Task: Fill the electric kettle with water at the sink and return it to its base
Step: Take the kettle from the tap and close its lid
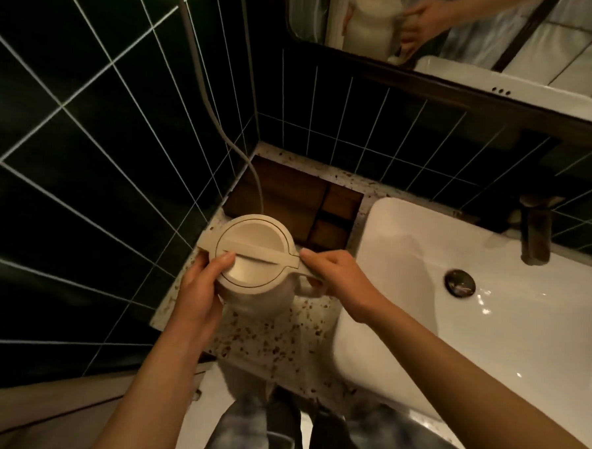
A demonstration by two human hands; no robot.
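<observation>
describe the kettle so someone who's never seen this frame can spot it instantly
Start at the white ceramic sink basin on the right, then move left onto the speckled stone countertop in the corner of the dark green tiled wall. The cream round-lidded electric kettle is there, left hand on its lid, right hand on its handle. It is the only pale rounded vessel there, beside a wooden tray.
</observation>
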